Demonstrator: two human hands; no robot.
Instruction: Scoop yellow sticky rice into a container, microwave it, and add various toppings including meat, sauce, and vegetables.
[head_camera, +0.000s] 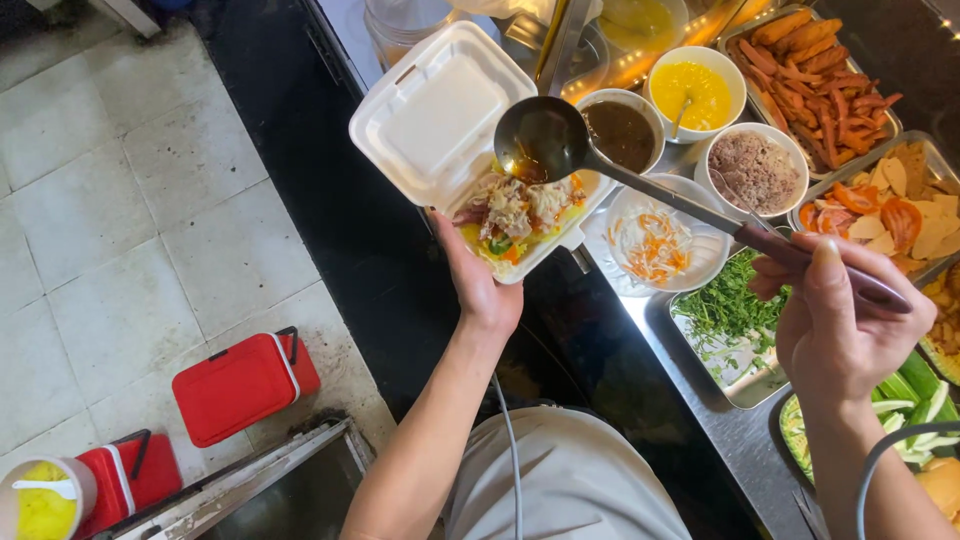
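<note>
We record, nearest the camera, the person's pale grey garment at the bottom edge, with both forearms reaching up from it. The right hand is closed around the dark handle of a ladle, thumb laid along the top. The long handle runs up and left across the counter. The left hand supports a white foam clamshell box from below, fingers hidden under its base and the thumb at its near edge; how tightly it grips we cannot tell.

The box is held above the dark counter edge, lid open and tilted back. Its lower half holds shredded meat, pale vegetables and bits of orange and green. The ladle bowl hangs over the box's right rim, tipped, with brown liquid inside that appears to be running onto the food.

Just right of the box sits a white bowl of shredded carrot and white strips, beside a steel tray of green herbs. Beyond them stand a bowl of dark sauce, a bowl of minced meat and a bowl of yellow sauce. Farthest is a tray of orange-red sausages.

On the tiled floor to the left rests a red box.
</note>
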